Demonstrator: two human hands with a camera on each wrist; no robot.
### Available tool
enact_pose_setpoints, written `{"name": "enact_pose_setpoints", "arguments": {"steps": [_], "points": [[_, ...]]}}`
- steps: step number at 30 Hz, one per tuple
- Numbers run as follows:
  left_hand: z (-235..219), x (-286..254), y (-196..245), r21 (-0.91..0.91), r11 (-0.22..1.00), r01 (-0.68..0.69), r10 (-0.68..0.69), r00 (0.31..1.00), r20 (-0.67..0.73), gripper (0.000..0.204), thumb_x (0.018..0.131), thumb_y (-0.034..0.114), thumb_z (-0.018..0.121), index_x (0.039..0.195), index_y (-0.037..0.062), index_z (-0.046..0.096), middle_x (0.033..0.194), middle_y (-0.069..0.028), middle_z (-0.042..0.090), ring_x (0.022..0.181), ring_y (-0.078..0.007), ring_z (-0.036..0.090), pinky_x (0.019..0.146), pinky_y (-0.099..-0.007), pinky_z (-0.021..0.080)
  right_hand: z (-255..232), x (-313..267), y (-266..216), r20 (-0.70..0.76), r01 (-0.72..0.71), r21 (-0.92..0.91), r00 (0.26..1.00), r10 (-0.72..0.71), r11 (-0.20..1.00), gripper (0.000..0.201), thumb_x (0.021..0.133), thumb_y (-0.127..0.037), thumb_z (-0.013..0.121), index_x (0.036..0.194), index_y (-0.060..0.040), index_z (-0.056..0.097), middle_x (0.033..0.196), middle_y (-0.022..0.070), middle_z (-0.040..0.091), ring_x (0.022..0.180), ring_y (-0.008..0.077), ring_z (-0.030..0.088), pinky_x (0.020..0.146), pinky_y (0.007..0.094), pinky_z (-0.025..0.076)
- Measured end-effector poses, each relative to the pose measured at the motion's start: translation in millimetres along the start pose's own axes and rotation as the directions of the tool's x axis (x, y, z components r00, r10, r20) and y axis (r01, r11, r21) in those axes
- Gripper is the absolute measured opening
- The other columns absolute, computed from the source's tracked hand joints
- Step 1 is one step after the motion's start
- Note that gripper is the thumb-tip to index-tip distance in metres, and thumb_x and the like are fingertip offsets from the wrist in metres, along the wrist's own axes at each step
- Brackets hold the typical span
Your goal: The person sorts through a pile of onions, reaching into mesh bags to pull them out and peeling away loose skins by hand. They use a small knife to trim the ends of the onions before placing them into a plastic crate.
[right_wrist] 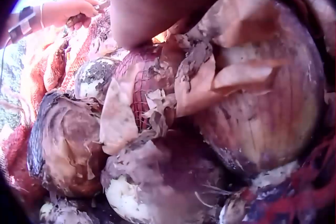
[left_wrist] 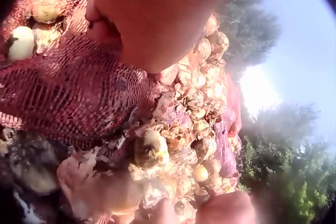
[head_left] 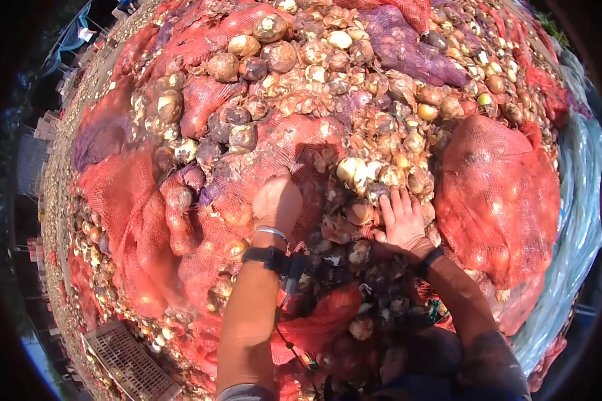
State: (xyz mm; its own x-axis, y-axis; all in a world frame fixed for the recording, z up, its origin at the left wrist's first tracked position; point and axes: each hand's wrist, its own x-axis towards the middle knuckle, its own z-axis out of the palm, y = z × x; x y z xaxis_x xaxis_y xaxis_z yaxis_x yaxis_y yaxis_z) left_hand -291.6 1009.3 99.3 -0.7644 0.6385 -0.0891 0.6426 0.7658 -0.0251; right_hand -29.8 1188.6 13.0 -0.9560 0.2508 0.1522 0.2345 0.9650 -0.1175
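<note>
My left hand (head_left: 277, 200) is curled over a red mesh bag (head_left: 301, 134) left of the middle in the head view. Its fingers grip the netting, which stretches dark red beside the hand in the left wrist view. Part of the grip is hidden behind the hand. My right hand (head_left: 405, 224) lies with fingers spread on loose onions, just below a cluster of pale peeled onions (head_left: 361, 172). Close under that wrist are large onions (right_wrist: 257, 87) with dirty, flaking skins.
Onions and dry skins cover the heap all around. A full red mesh bag (head_left: 498, 200) stands at the right, beside clear plastic sheeting (head_left: 568, 220). Purple netting (head_left: 408, 47) lies at the back, a plastic crate (head_left: 130, 361) at the lower left.
</note>
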Motion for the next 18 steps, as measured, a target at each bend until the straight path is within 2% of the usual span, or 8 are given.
{"name": "enact_pose_setpoints", "arguments": {"steps": [1, 3, 4, 7, 8, 11, 16, 18], "points": [[-9, -31, -9, -0.003, 0.994, 0.112, -0.111, 0.993, 0.03, 0.037, 0.091, 0.02, 0.059, 0.127, 0.0134, 0.06, 0.094, -0.0114, 0.072, 0.082, -0.0314, 0.071, 0.064, -0.0417, 0.056, 3, 0, 0, -0.009, -0.01, 0.01, 1.0, 0.01, 1.0, 0.094, 0.068, -0.049, 0.071, 0.142, -0.0007, 0.042, 0.145, 0.0303, 0.042, 0.133, 0.0491, 0.041, 0.104, 0.0603, 0.036], [31, -85, -60, 0.063, 0.998, 0.012, -0.006, 0.996, -0.086, 0.052, 0.091, 0.019, 0.057, 0.143, 0.0142, 0.053, 0.072, -0.0096, 0.061, 0.062, -0.0307, 0.061, 0.056, -0.0392, 0.05, 1, 2, 0, -0.014, -0.007, 0.008, 1.0, 0.007, 1.0, 0.093, 0.068, -0.048, 0.071, 0.142, -0.0011, 0.042, 0.145, 0.0299, 0.042, 0.133, 0.0489, 0.041, 0.104, 0.0602, 0.036], [21, -108, -66, -0.054, 0.996, 0.075, -0.075, 0.997, -0.008, 0.054, 0.088, 0.023, 0.061, 0.141, 0.0166, 0.053, 0.088, -0.0145, 0.069, 0.07, -0.0328, 0.068, 0.056, -0.045, 0.052, -1, 1, -1, -0.011, -0.006, 0.006, 1.0, 0.006, 1.0, 0.091, 0.068, -0.047, 0.07, 0.143, -0.0015, 0.042, 0.146, 0.0294, 0.042, 0.133, 0.0487, 0.041, 0.104, 0.0602, 0.036], [37, -180, -108, 0.059, 0.971, 0.233, -0.24, 0.949, 0.204, 0.066, 0.084, 0.019, 0.062, 0.148, 0.0171, 0.047, 0.099, -0.019, 0.069, 0.074, -0.0362, 0.068, 0.061, -0.0444, 0.054, -7, 2, -3, -0.009, -0.029, 0.038, 1.0, 0.029, 0.999, 0.089, 0.068, -0.041, 0.071, 0.143, -0.0025, 0.043, 0.144, 0.0276, 0.044, 0.132, 0.0481, 0.041, 0.104, 0.0593, 0.036], [52, -213, -122, 0.084, 0.978, 0.193, -0.2, 0.976, 0.089, 0.067, 0.085, 0.018, 0.062, 0.149, 0.0186, 0.046, 0.104, -0.0161, 0.07, 0.074, -0.0361, 0.068, 0.062, -0.0442, 0.055, -12, 3, -6, -0.005, -0.024, 0.043, 1.0, 0.024, 0.999, 0.089, 0.068, -0.041, 0.071, 0.143, -0.0025, 0.043, 0.144, 0.0276, 0.044, 0.132, 0.0481, 0.041, 0.104, 0.0593, 0.036], [39, -243, -124, 0.044, 0.962, 0.268, -0.272, 0.955, 0.117, 0.064, 0.086, 0.017, 0.06, 0.149, 0.0174, 0.047, 0.107, -0.0149, 0.07, 0.072, -0.0343, 0.068, 0.06, -0.0454, 0.055, -33, 15, -11, -0.109, -0.075, 0.258, 0.988, 0.106, 0.963, 0.083, 0.07, -0.03, 0.072, 0.143, -0.0055, 0.043, 0.142, 0.0243, 0.045, 0.131, 0.046, 0.042, 0.106, 0.0559, 0.034], [59, -273, -107, -0.057, 0.928, 0.369, -0.36, 0.925, 0.122, 0.067, 0.084, 0.037, 0.068, 0.147, 0.0222, 0.049, 0.08, -0.0172, 0.068, 0.067, -0.0364, 0.066, 0.059, -0.0493, 0.052, -47, 114, -60, -0.122, 0.288, 0.399, 0.958, -0.261, 0.871, 0.071, 0.072, -0.038, 0.076, 0.132, -0.005, 0.055, 0.145, 0.019, 0.045, 0.134, 0.0427, 0.041, 0.109, 0.0551, 0.032], [38, -273, -87, -0.053, 0.93, 0.365, -0.359, 0.929, 0.09, 0.065, 0.084, 0.039, 0.068, 0.145, 0.0227, 0.051, 0.074, -0.0184, 0.066, 0.067, -0.038, 0.066, 0.062, -0.0501, 0.052, -40, 152, -87, -0.178, 0.399, 0.199, 0.913, -0.368, 0.895, 0.07, 0.07, -0.045, 0.077, 0.126, -0.0061, 0.059, 0.148, 0.0184, 0.045, 0.133, 0.0402, 0.044, 0.11, 0.0545, 0.032]]}}
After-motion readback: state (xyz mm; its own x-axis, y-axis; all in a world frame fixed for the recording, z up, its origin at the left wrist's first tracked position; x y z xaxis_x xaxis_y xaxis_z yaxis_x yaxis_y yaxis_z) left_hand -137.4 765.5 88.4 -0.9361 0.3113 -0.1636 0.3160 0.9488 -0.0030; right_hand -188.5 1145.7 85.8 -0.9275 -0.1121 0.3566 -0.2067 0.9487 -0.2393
